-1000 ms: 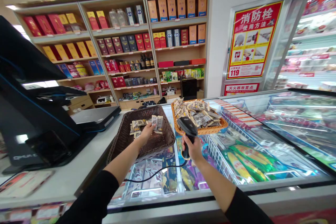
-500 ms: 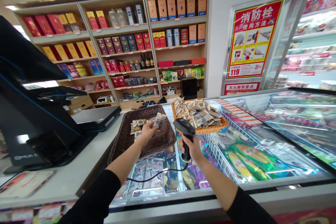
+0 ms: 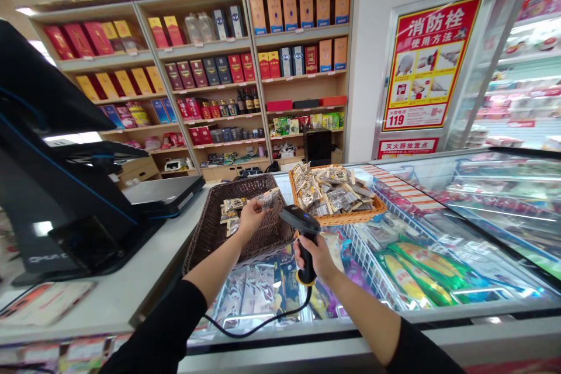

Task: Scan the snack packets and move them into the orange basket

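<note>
A small snack packet (image 3: 268, 197) is pinched in my left hand (image 3: 251, 215), above the dark brown wicker basket (image 3: 210, 232). Several similar packets (image 3: 234, 205) lie inside that basket. My right hand (image 3: 318, 254) is wrapped round the grip of a black barcode scanner (image 3: 301, 220), its head tilted toward the packet and just right of it. From the scanner's base a black cable (image 3: 263, 325) loops down to the left. Behind the scanner, an orange wicker basket (image 3: 350, 219) is heaped with more of these packets (image 3: 335, 190).
Both baskets rest on a glass-topped freezer (image 3: 272, 336) with packaged goods under the glass. At left, a dark checkout terminal (image 3: 70, 204) and a flat scale (image 3: 164, 194) stand on a white counter (image 3: 131, 266). Shelves of boxes (image 3: 201, 73) line the back wall.
The scanner has swung a little left and closer to the packet. In my left hand the packet has tipped from upright toward flat. The view has shifted slightly.
</note>
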A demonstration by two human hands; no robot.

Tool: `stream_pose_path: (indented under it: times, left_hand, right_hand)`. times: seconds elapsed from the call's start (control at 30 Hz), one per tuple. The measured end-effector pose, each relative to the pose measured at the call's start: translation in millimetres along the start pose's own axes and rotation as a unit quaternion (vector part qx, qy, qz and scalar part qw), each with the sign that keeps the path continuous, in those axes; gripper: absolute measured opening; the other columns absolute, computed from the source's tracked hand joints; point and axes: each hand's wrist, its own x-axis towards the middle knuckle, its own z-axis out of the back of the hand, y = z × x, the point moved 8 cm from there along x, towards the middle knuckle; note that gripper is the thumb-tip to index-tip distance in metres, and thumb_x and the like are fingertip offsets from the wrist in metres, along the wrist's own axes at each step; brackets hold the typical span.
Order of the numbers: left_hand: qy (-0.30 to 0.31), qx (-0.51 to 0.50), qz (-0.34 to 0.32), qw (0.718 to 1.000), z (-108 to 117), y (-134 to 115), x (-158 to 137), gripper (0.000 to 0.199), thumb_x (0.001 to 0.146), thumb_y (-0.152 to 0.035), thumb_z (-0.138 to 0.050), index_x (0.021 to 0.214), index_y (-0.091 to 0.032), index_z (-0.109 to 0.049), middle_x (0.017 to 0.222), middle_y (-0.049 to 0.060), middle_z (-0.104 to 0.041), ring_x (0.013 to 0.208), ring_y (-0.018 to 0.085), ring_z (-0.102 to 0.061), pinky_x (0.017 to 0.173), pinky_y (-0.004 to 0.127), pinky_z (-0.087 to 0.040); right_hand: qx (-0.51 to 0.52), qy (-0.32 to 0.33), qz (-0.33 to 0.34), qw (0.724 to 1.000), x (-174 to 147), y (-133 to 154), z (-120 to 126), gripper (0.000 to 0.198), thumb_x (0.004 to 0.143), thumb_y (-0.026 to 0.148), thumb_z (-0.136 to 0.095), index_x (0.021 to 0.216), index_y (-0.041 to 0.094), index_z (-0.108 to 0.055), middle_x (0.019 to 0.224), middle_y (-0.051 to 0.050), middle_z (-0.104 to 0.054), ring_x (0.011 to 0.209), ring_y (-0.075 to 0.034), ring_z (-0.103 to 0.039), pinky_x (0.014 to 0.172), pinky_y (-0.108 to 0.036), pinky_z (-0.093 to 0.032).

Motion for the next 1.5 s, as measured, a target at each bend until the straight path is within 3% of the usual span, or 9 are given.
stream_pose_path:
  times: [0.27,0.4,0.6,0.77,1.0,1.13,1.27,1.4,1.5]
  left_hand:
    - [-0.001,0.001,-0.011,1.0,4,-4,-2,0.03,0.054,-0.032,-0.074,0.065,-0.019,-0.049,0.068,-0.001,-0.064,0.069,0.018,-0.064,0.066,0.028,-0.05]
    - [-0.036,0.048,-0.034,0.998,9,-22,7,0.027,0.062,-0.038,-0.07,0.075,-0.018,-0.058,0.076,0.002,-0.065,0.066,0.017,-0.063,0.064,0.028,-0.05]
    - [0.041,0.153,-0.039,0.987,-64,-57,32,0.039,0.06,-0.027,-0.07,0.098,-0.018,-0.064,0.058,-0.003,-0.06,0.058,0.017,-0.061,0.064,0.027,-0.047]
    - [0.138,0.271,-0.006,0.952,-138,-44,49,0.016,0.043,-0.008,-0.066,0.049,-0.02,-0.057,0.05,0.004,-0.058,0.076,0.029,-0.065,0.071,0.03,-0.045]
    - [0.267,0.321,0.125,0.9,-153,-13,46,0.021,0.042,-0.011,-0.071,0.038,-0.02,-0.053,0.045,0.009,-0.059,0.063,0.031,-0.064,0.061,0.035,-0.047]
    - [0.338,0.175,0.24,0.893,-144,-13,26,0.023,0.043,-0.028,-0.083,0.051,-0.017,-0.065,0.048,0.009,-0.063,0.047,0.024,-0.061,0.048,0.031,-0.046]
    - [0.303,0.174,0.192,0.917,-111,-30,39,0.031,0.045,-0.038,-0.083,0.062,-0.015,-0.071,0.054,0.008,-0.066,0.042,0.019,-0.059,0.042,0.025,-0.04]
    - [0.187,0.235,0.128,0.945,-36,-27,60,0.021,0.045,-0.032,-0.08,0.06,-0.02,-0.072,0.047,0.001,-0.062,0.043,0.016,-0.057,0.047,0.023,-0.039]
    - [0.089,0.337,0.086,0.933,29,-9,56,0.02,0.036,-0.019,-0.081,0.045,-0.022,-0.063,0.043,0.0,-0.057,0.057,0.021,-0.062,0.061,0.026,-0.044]
  right_hand:
    - [-0.004,-0.029,0.012,1.0,1,5,7,0.037,0.072,0.047,-0.07,0.086,0.017,-0.054,0.053,0.006,-0.053,0.035,-0.007,-0.044,0.035,-0.019,-0.034]
    - [0.021,-0.134,0.104,0.985,8,28,38,0.035,0.072,0.046,-0.07,0.086,0.019,-0.053,0.054,0.006,-0.053,0.036,-0.008,-0.044,0.035,-0.021,-0.034]
    - [0.078,-0.288,0.191,0.935,7,53,82,0.038,0.067,0.046,-0.071,0.086,0.023,-0.049,0.054,0.008,-0.048,0.037,-0.009,-0.043,0.036,-0.023,-0.035]
    - [0.067,-0.315,0.179,0.93,6,51,88,0.037,0.069,0.047,-0.068,0.087,0.023,-0.046,0.054,0.008,-0.046,0.038,-0.01,-0.042,0.036,-0.024,-0.032]
    - [0.068,-0.309,0.171,0.933,11,48,85,0.036,0.071,0.048,-0.067,0.088,0.023,-0.046,0.056,0.007,-0.046,0.038,-0.01,-0.042,0.036,-0.024,-0.031]
    - [0.057,-0.321,0.165,0.931,12,46,88,0.036,0.072,0.049,-0.065,0.088,0.022,-0.047,0.056,0.007,-0.046,0.039,-0.01,-0.042,0.038,-0.025,-0.033]
    - [0.045,-0.313,0.166,0.934,10,48,86,0.035,0.072,0.05,-0.066,0.085,0.022,-0.048,0.054,0.007,-0.045,0.039,-0.01,-0.042,0.039,-0.026,-0.034]
    - [0.019,-0.284,0.168,0.944,8,50,78,0.031,0.074,0.047,-0.064,0.086,0.022,-0.05,0.053,0.006,-0.046,0.039,-0.011,-0.042,0.039,-0.025,-0.034]
    - [-0.005,-0.25,0.17,0.953,8,44,68,0.031,0.074,0.047,-0.066,0.088,0.021,-0.053,0.055,0.006,-0.048,0.039,-0.01,-0.042,0.04,-0.025,-0.035]
